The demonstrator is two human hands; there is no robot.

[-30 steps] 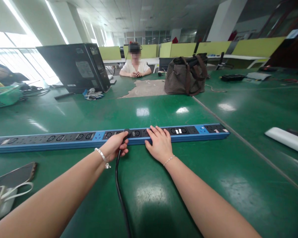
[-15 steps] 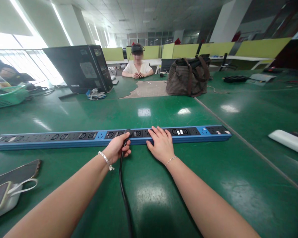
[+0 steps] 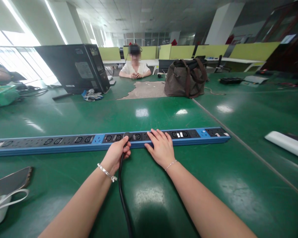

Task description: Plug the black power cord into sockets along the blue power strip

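A long blue and black power strip (image 3: 98, 138) lies crosswise on the green table, with several sockets facing up. My left hand (image 3: 116, 152) is closed around a black power plug (image 3: 127, 135), which sits at a socket near the strip's middle. How deep the plug is in the socket cannot be seen. From under my fingers a black cable (image 3: 122, 191) runs down towards the table's near edge. Just right of the plug, my right hand (image 3: 161, 145) rests flat on the strip with its fingers stretched out, covering some sockets.
Phones (image 3: 12, 181) lie at the near left, one with a white cable loop. A white bar-shaped object (image 3: 285, 143) is at the right. Farther back stand a computer case (image 3: 72, 69), gloves (image 3: 91, 95), a green basket (image 3: 2, 96) and a brown bag (image 3: 183, 79). A person (image 3: 135, 67) sits opposite.
The whole view has shifted slightly, so background things appear farther left. My left wrist and forearm have turned a little. Both hands keep their places on the plug and the strip.
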